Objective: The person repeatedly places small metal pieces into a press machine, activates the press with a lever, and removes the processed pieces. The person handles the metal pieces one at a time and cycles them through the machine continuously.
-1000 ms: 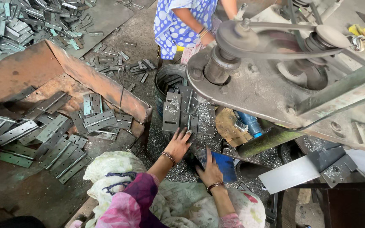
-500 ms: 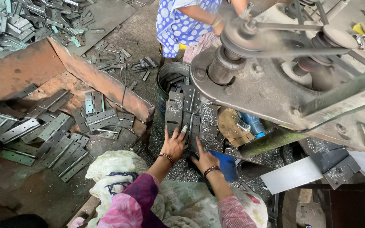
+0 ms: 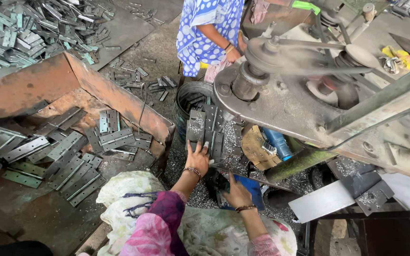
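Observation:
My left hand [image 3: 197, 158] rests with spread fingers on a pile of grey metal hinge plates [image 3: 208, 127] stacked under the machine. A bangle circles that wrist. My right hand [image 3: 236, 192] lies lower and to the right, fingers down on a blue tray or cloth [image 3: 253, 191] among metal shavings; whether it grips anything is hidden. The pile is dusted with silvery chips.
A rusty metal bin [image 3: 115, 97] of hinges stands at left. A big press machine with a spinning flywheel [image 3: 281, 61] hangs over the right. Another person in blue-and-white cloth [image 3: 208, 26] stands beyond a dark bucket [image 3: 191, 97]. Loose hinges [image 3: 34, 28] cover the far floor.
My left hand has moved up onto the hinge pile from the floor below it. My right hand has shifted slightly leftward over the blue tray.

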